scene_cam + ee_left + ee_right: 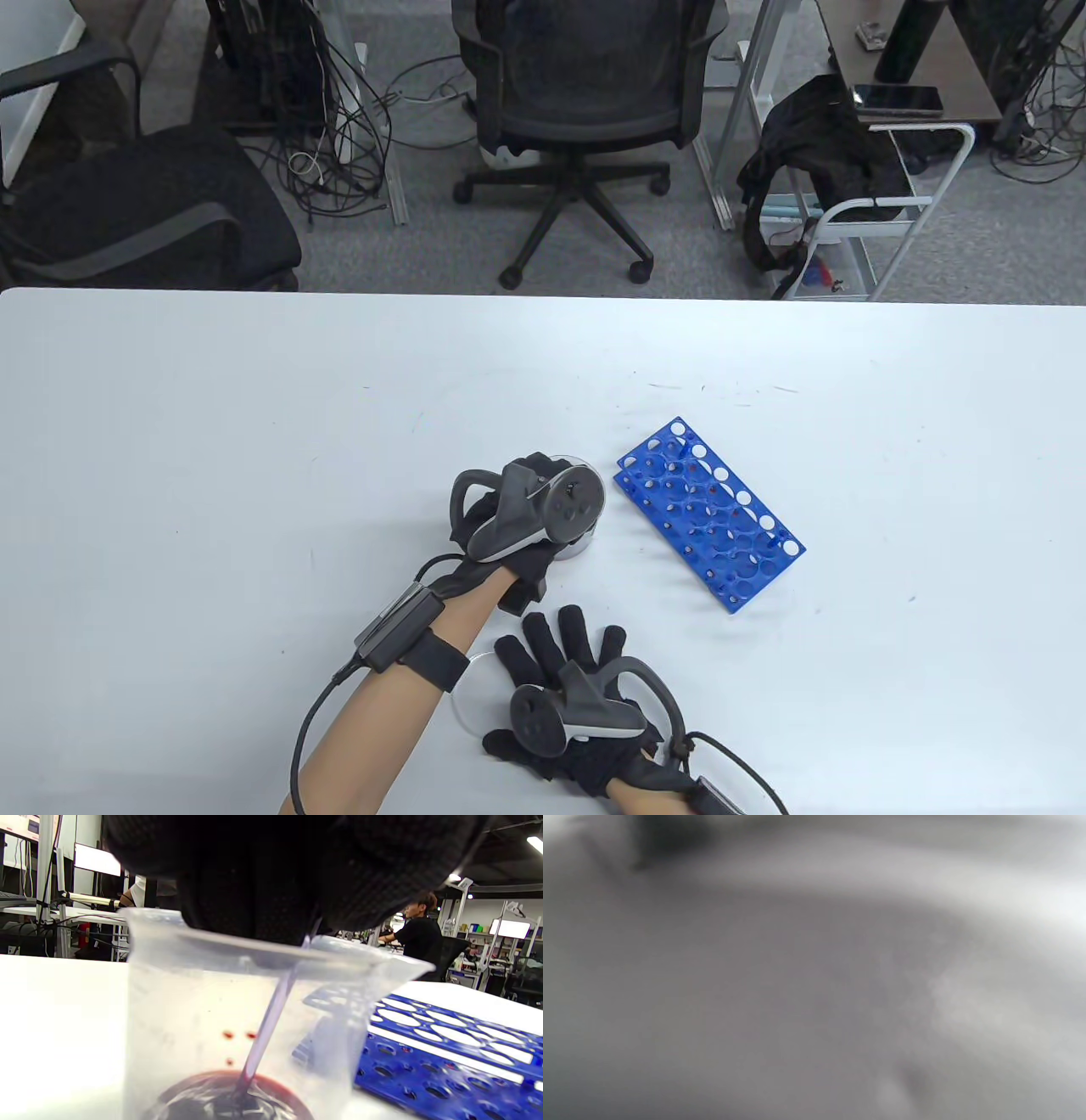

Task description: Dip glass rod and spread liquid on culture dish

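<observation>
My left hand [522,518] is over a clear plastic beaker [585,543] and holds a glass rod [267,1027] that slants down into it. In the left wrist view the rod's tip sits in dark red liquid [229,1096] at the bottom of the beaker [161,1005]. My right hand [564,679] lies flat with fingers spread on a clear culture dish [467,688] near the table's front edge. The right wrist view is a grey blur.
A blue test tube rack [708,509] lies on the white table [212,441] just right of the beaker, and shows in the left wrist view [445,1052]. Office chairs and a cart stand beyond the far edge.
</observation>
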`<control>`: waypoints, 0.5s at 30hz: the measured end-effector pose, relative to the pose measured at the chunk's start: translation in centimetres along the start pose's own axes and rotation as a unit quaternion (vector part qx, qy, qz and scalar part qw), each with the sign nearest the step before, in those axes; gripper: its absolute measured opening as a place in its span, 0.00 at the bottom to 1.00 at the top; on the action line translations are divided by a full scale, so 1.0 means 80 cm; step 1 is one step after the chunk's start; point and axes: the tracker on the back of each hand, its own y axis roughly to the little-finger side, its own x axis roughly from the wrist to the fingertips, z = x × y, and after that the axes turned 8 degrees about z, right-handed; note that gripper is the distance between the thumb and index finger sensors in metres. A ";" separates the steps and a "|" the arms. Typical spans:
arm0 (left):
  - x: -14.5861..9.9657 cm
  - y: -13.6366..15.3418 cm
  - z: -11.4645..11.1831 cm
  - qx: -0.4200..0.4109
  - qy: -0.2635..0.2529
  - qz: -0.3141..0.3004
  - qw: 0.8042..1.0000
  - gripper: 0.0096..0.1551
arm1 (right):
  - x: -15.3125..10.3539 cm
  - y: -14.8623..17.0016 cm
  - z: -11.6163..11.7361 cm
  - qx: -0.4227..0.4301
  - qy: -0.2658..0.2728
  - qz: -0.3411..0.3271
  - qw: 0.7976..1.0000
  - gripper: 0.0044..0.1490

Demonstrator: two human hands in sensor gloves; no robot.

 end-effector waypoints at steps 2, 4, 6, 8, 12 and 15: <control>-0.001 0.000 0.005 -0.015 -0.013 0.003 1.000 0.16 | 0.000 0.000 0.000 0.000 0.000 0.000 1.000 0.64; 0.000 0.000 0.007 -0.023 -0.003 0.005 1.000 0.16 | 0.000 0.000 0.000 0.000 0.000 0.000 1.000 0.64; 0.001 0.000 0.003 -0.006 0.003 0.002 1.000 0.16 | 0.001 0.000 0.000 0.000 0.000 0.000 1.000 0.64; 0.000 0.000 0.001 0.007 -0.007 0.001 1.000 0.16 | 0.001 0.000 0.000 0.000 0.000 0.000 1.000 0.64; -0.006 0.003 0.013 -0.006 -0.023 0.001 1.000 0.16 | 0.001 -0.001 0.001 0.000 0.000 0.000 1.000 0.65; -0.019 0.009 0.041 -0.018 -0.057 0.001 0.998 0.16 | 0.001 0.000 0.001 0.000 0.000 0.000 1.000 0.65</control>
